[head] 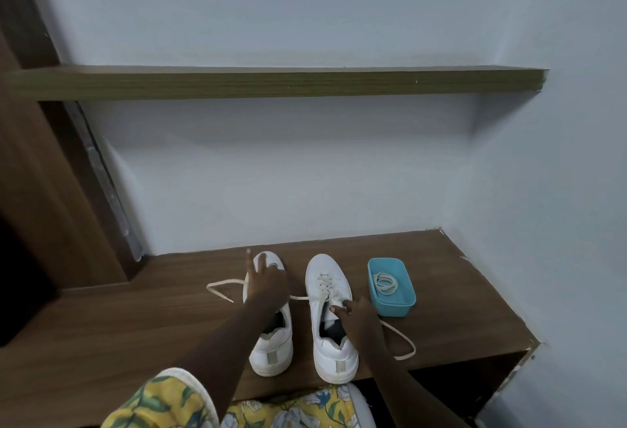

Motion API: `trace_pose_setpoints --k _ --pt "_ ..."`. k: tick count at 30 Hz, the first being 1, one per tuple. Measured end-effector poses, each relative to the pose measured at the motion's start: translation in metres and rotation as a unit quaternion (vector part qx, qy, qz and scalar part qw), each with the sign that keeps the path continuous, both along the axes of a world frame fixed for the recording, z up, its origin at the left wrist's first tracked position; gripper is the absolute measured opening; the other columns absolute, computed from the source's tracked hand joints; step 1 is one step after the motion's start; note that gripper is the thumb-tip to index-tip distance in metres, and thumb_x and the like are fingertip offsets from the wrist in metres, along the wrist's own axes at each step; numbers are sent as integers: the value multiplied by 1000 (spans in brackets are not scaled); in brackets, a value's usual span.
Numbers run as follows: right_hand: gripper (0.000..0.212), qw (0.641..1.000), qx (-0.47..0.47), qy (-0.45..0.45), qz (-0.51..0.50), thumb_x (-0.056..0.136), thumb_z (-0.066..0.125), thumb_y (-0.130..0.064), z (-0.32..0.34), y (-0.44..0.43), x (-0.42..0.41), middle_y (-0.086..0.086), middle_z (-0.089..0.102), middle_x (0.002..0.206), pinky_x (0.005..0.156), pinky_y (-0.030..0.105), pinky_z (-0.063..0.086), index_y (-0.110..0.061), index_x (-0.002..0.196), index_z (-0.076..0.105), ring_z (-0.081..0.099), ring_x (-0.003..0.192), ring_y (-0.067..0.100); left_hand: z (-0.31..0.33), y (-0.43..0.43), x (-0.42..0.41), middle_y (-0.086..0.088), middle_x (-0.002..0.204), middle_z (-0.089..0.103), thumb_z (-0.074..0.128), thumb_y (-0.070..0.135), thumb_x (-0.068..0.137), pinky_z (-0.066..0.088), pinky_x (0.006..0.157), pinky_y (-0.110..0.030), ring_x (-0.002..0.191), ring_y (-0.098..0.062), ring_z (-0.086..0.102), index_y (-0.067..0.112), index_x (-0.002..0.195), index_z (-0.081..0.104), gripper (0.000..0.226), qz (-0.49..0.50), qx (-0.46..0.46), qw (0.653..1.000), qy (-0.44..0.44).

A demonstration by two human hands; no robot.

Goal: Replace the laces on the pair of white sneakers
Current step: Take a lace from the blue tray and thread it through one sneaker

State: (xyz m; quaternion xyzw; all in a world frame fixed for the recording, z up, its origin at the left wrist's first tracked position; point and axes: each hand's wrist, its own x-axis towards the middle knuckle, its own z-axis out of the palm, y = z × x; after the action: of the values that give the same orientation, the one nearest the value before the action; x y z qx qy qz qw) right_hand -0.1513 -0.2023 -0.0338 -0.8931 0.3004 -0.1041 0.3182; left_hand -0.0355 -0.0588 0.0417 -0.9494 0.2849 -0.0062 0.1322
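Note:
Two white sneakers stand side by side on a brown wooden bench [135,326], toes toward the wall. My left hand [268,283] lies over the lacing of the left sneaker [273,349], two fingers sticking up, and seems to pinch its loose cream lace [220,287], which trails out on both sides of the hand. My right hand [356,320] pinches the lace at the top eyelets of the right sneaker [334,356], which is still laced across the front. That lace's free end [405,348] loops off to the right. A blue tub [403,303] beside the right sneaker holds coiled laces [385,281].
A pale wall rises just behind the bench, and a wooden shelf [271,83] runs across it higher up. A wooden cabinet side [44,190] stands at the left. The bench ends at the right [529,339]. Yellow floral clothing [163,400] fills the bottom edge.

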Motion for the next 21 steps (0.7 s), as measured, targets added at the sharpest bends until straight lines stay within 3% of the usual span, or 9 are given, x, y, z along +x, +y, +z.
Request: trace_pose_setpoints --k 3,5,10,13,14,19,21 --pt "39 1000 -16 10 8 95 53 -36 2 0 -1 12 58 109 79 26 40 -5 117 64 56 98 21 -14 -22 -9 2 134 51 41 39 95 -14 105 -67 140 -28 20 31 125 57 35 -47 -49 987 146" --pt "40 1000 -16 15 8 95 52 -37 2 -1 -1 11 57 102 75 25 38 -5 115 65 53 90 17 -18 -30 -16 3 134 50 47 44 92 -13 103 -69 138 -24 22 35 123 59 34 -71 -52 982 168" --pt "45 999 -1 36 -2 94 51 -42 3 1 0 9 57 101 70 22 32 -5 114 64 55 92 18 -22 -20 -19 2 110 62 52 38 90 -17 107 -61 122 -14 43 27 101 71 24 -95 -121 987 39" --pt "48 999 17 33 -16 92 55 -44 3 2 1 10 60 107 70 22 34 -5 118 62 59 99 20 -24 -5 -13 2 64 64 75 28 64 -20 110 -57 90 -14 61 22 60 72 8 -153 -109 981 -57" --pt "48 999 20 35 -20 91 56 -44 3 3 1 10 60 107 70 23 35 -5 118 62 59 100 21 -27 -1 -10 4 53 59 79 25 53 -17 112 -56 79 -14 63 22 49 67 13 -160 -96 979 -81" --pt "49 999 29 37 -27 90 58 -43 4 4 3 9 62 111 72 23 38 -5 121 61 60 103 21 -37 6 -5 3 42 51 72 10 48 1 113 -59 73 -18 61 16 40 59 16 -216 -79 964 -134" --pt "47 998 38 36 -24 92 56 -41 5 4 3 11 60 114 77 25 40 -4 122 61 59 106 22 -29 3 -14 1 45 53 72 9 53 11 113 -61 76 -19 61 15 44 60 17 -193 -72 970 -127"
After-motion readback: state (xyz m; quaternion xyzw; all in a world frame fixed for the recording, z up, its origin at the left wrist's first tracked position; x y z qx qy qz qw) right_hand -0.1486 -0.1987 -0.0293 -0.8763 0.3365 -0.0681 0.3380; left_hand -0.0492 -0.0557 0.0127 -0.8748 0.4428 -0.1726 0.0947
